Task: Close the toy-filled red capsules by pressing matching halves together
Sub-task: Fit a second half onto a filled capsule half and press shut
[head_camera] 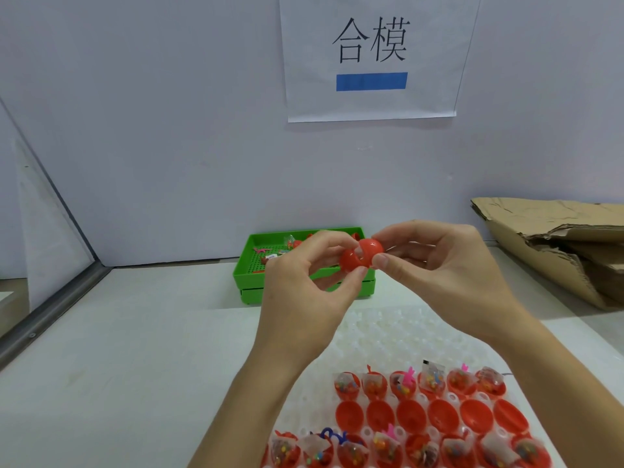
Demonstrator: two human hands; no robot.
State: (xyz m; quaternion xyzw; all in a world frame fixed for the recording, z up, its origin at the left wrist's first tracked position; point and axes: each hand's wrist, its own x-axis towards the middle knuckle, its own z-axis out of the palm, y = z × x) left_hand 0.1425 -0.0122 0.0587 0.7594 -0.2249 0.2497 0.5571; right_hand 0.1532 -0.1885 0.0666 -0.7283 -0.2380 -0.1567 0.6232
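Two hands raised over white tray [388,336], left hand [304,285] and right hand [445,265] pinching red capsule [361,258]

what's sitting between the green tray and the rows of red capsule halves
In the head view, empty white holder sockets; the hands and capsule hover above that stretch.

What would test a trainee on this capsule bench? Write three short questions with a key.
1. True or false: both hands grip the red capsule above the table.
2. Which lies directly behind the raised capsule: A) green tray, B) cardboard, C) paper sign?
3. Fill in: between the two rows of toy-filled halves on the white holder tray sits a row of ____ red halves.

Key:
1. True: left hand and right hand pinch it.
2. A, the green tray.
3. Empty: the empty halves.
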